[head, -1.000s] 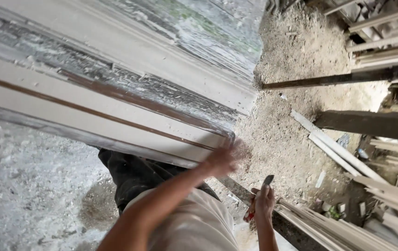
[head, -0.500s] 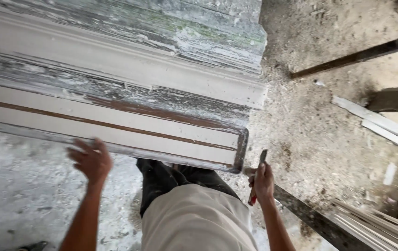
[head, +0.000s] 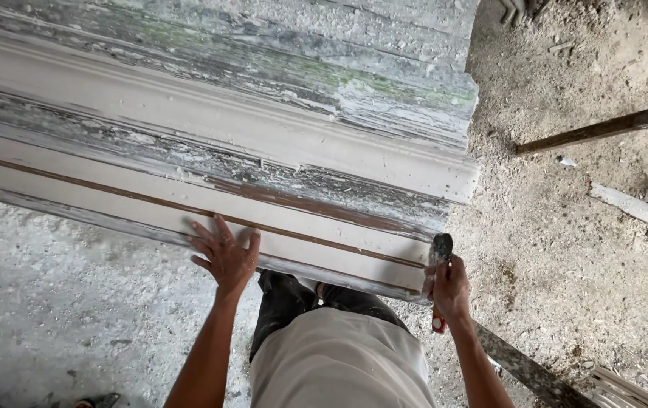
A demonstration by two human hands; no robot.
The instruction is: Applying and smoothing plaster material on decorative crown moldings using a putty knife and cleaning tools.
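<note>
A long white moulded form (head: 210,128) with stepped ridges, brown lines and flaking grey-green patches runs across the view in front of me. My left hand (head: 224,253) rests flat on its lower front edge, fingers spread. At the form's right end corner, my right hand (head: 450,285) grips a small tool (head: 440,249) with a dark head and a red handle end, the head touching the edge of the form.
Dusty ground with white crumbs lies below left. To the right lies dirt strewn with debris, a dark bar (head: 604,127), white strips (head: 638,211) and a dark plank (head: 524,366) running behind my right arm. My own legs and light shirt fill the bottom centre.
My left hand moved from the air at the left onto the form's lower edge. The right hand with the tool rose to the form's end corner. The view shifted left.
</note>
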